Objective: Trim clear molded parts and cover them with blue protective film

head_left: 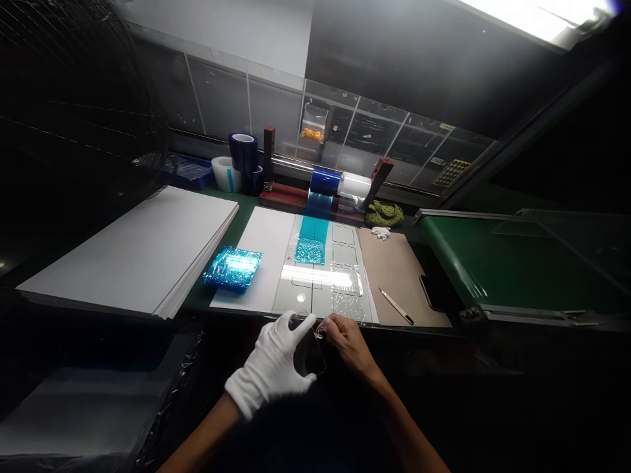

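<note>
We can barely make out the clear pane [313, 356] between the two hands, in front of the bench's near edge: against the dark, only a thin pale line traces its right side, and the white glove covers part of the rest. The frame cuts off both forearms, and shadow swallows most of the wire fan guard [123, 85] at upper left. The black phone [432, 292] nearly melts into the gloom beside the brown board [394, 269].

Our gloved left hand [276, 361] is spread in a wide C, thumb and fingers well apart, gripping the pane by its edges. Our bare right hand [346, 340] has its fingertips pinched together at the pane's upper right, closed on a glossy clear scrap [320, 334] (tape or film, we cannot tell which). Beyond them, the blue film strip [314, 231] hangs from its roll [325, 180] onto the marked sheet [296, 295], which glare partly washes out.
</note>
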The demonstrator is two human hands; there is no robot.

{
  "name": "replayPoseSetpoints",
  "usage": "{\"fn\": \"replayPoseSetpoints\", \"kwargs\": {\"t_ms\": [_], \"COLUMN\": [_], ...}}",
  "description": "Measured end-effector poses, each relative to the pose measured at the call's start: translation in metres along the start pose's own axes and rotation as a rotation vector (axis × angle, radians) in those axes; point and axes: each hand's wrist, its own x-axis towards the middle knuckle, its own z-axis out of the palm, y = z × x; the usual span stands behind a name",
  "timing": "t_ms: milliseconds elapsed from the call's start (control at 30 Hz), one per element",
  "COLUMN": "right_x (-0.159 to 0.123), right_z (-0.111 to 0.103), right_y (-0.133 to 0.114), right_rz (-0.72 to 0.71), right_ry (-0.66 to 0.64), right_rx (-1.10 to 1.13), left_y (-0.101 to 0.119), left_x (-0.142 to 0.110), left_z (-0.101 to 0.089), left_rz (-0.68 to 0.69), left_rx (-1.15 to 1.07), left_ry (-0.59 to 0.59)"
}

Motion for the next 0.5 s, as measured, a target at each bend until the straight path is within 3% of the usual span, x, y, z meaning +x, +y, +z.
{"fn": "replayPoseSetpoints", "kwargs": {"t_ms": [100,200,333,433,500], "right_x": [-0.006,-0.01,-0.012,-0.025,-0.044], "right_z": [-0.012,-0.023,-0.045,-0.048,-0.037], "right_y": [0.001,0.002,0.028,0.077,0.117], "right_rz": [0.115,0.183,0.202,0.277,0.439], "right_ry": [-0.178,-0.171,0.159,0.399,0.609], "right_rx": [0.428,0.641,0.73,0.693,0.671], "left_y": [-0.012,-0.011,-0.007,-0.008,-0.008], "left_x": [-0.009,-0.011,-0.006,-0.002,0.001], "left_z": [0.011,0.014,0.014,0.021,0.029], "left_rz": [0.088,0.167,0.151,0.096,0.013], "left_rx": [-0.19,-0.258,-0.253,-0.35,-0.566], "left_ry": [0.065,0.098,0.086,0.121,0.139]}}
